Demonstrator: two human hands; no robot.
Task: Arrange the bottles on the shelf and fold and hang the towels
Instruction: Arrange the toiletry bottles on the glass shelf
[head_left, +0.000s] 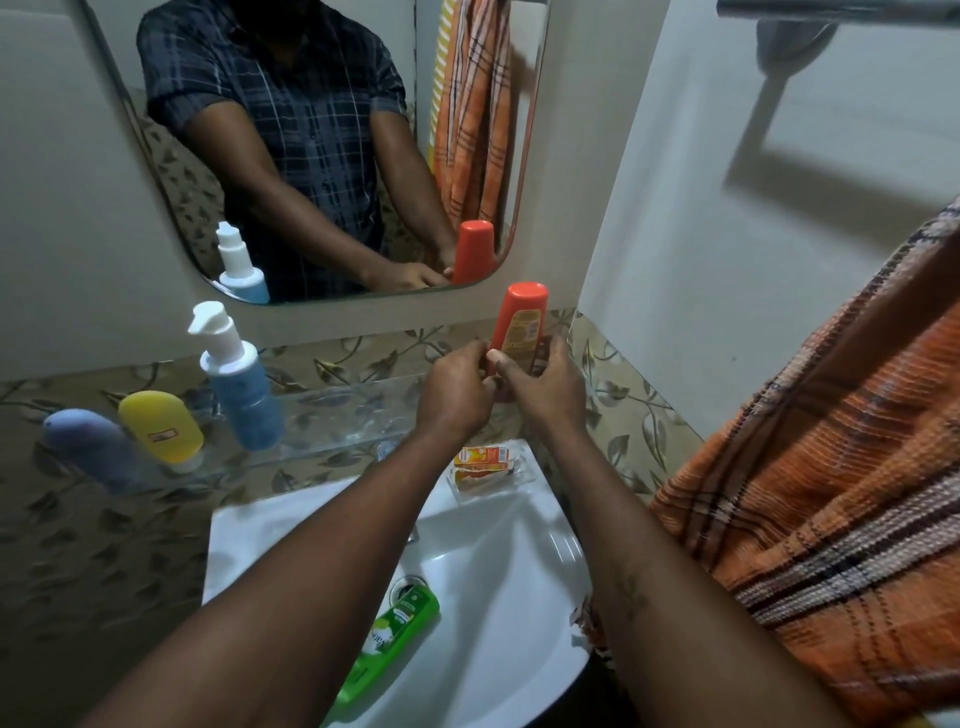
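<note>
We grip the orange bottle (519, 319); the near sink (493, 566) holds a green bottle (397, 631).
Our left hand (457, 387) and right hand (545, 387) both pinch the orange bottle's base, its long axis upright.

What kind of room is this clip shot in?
Most likely a bathroom: a white washbasin under a wall mirror, a clear shelf carrying a blue pump bottle, and an orange checked towel hanging at right.

Left hand (457, 387) and right hand (545, 387) hold the upright orange bottle (519, 319) — seemingly on the glass shelf (337, 410).
</note>
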